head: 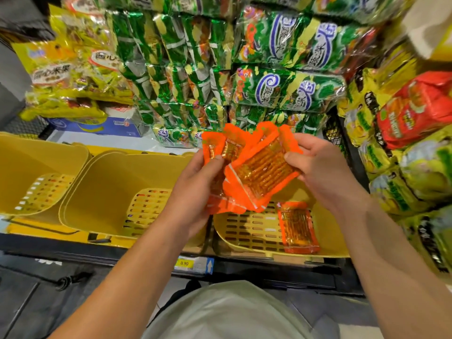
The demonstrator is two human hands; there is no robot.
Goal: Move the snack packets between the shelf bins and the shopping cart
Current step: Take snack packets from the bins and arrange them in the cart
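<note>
Head cam: both my grips, left hand (195, 182) and right hand (318, 172), are clutching orange snack packets (259, 172) above the right yellow bin (327, 243), one packet (297, 227) already in its right corner, rest still to drop.

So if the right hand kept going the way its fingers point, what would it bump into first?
The right hand points left, gripping an orange packet. Straight on, that packet would probably meet the packets in the left hand first, though depth is hard to judge.
</note>
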